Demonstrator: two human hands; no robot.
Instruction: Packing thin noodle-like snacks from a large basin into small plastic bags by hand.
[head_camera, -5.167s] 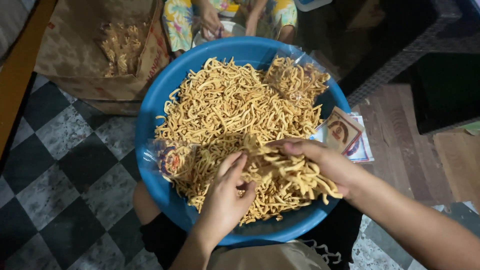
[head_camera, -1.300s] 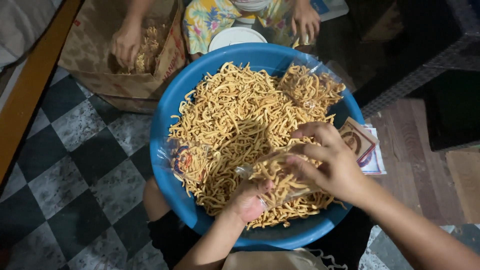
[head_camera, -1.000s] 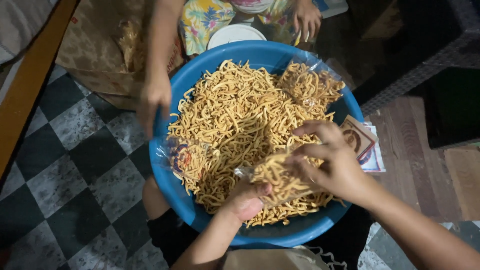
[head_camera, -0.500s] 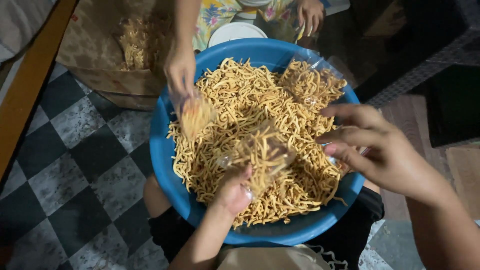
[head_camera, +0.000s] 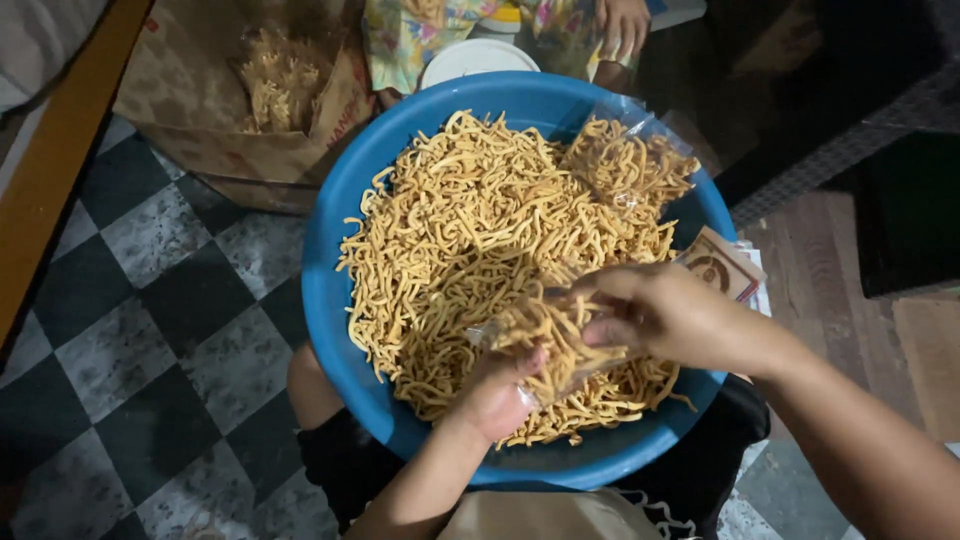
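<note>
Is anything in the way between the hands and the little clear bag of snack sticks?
Nothing visible is. The left hand grips the clear bag from below, and the right hand touches its top, over the blue basin full of snack sticks.

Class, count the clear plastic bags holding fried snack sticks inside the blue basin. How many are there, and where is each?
2. One clear bag is held between both hands at the basin's near side; another filled bag lies at the far right rim. Others may be buried.
</note>
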